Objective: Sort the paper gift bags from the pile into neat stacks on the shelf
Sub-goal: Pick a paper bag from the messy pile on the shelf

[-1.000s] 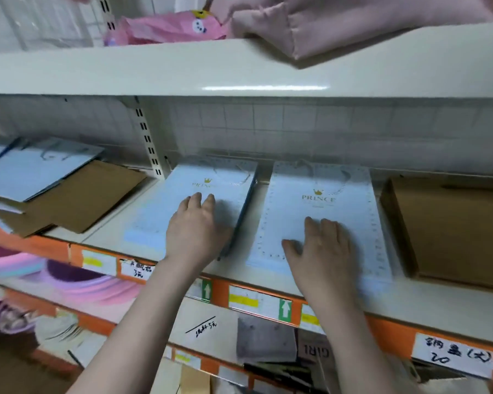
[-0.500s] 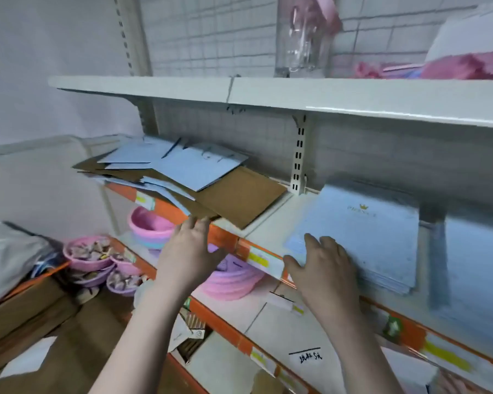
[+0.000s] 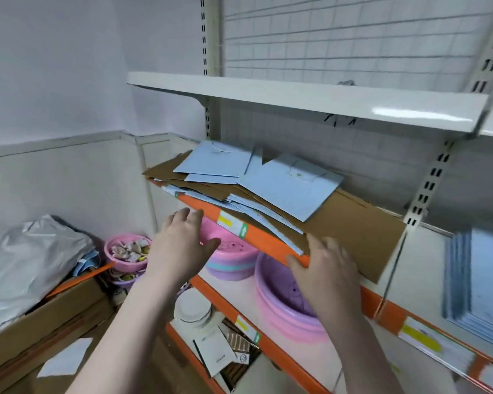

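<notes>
A white metal shelf (image 3: 427, 251) with an orange front edge held your jumbled pile (image 3: 248, 186).
Pale blue flat gift bags lay askew among brown cardboard sheets (a tidier blue stack (image 3: 478, 280) sat to the right); your left hand (image 3: 182, 245) hovered open, your right hand (image 3: 325, 268) touched the pile's edge, fingers relaxed.

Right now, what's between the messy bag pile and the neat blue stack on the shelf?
Head view: brown cardboard extends right from under the pile, then a slotted white upright, then bare white shelf up to the neat blue stack.
</notes>
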### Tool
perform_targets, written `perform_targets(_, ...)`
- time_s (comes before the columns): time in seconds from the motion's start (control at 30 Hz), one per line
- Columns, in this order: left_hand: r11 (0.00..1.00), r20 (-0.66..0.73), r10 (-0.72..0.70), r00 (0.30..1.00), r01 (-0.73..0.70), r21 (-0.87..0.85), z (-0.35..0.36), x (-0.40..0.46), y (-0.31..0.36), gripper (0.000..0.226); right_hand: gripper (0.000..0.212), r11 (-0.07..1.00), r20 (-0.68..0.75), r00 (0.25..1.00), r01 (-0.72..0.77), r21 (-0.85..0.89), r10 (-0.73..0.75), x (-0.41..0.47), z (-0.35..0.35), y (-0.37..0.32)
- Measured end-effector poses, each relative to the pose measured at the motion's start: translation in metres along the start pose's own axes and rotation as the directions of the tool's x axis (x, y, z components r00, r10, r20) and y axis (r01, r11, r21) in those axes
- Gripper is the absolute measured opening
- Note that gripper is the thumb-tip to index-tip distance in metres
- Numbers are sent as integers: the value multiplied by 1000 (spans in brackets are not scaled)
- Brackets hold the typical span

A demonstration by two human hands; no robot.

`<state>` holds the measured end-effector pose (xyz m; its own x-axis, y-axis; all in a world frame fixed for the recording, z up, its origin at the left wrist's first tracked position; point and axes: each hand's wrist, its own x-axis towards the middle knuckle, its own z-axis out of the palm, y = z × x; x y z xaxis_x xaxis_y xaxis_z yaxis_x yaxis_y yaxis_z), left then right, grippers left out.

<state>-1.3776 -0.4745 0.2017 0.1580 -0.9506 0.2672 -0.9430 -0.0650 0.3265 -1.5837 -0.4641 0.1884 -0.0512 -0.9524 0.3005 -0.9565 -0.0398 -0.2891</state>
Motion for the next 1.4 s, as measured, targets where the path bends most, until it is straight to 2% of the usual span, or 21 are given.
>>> perform_targets(0.4,1000,-12,-4,1000,4,20,20,203,-72,57,47,998,-36,999,16,65,-14,180,75,-84)
perform_targets(0.63,998,30,59,998,-60,35,39,310,-106,69,43,998,-21,999,40,37,-39,253,103,-136)
perform_targets(0.77,994,80,110,991,-109,-7,56,356,-119,76,38,1000,20,999,-24,4,24,276,123,-159)
perform_targets(0.87,991,158,136,978,-134,-27,68,382,-122,83,48,994,59,993,-102,-42,104,289,136,-171)
perform_targets(0.97,983,232,172,957,-149,-111,78,406,-126,72,65,985,84,983,-159,-67,164,298,144,-180)
perform_targets(1.07,970,268,179,947,-123,-211,87,419,-128,63,68,972,57,974,-214,-97,220,303,150,-185)
perform_targets(1.3,929,143,60,988,-3,-369,99,424,-135,73,67,962,27,962,-271,-25,271,308,160,-199)
perform_targets(1.4,883,88,49,995,-1,-470,96,427,-139,69,67,958,11,958,-288,4,288,309,162,-202)
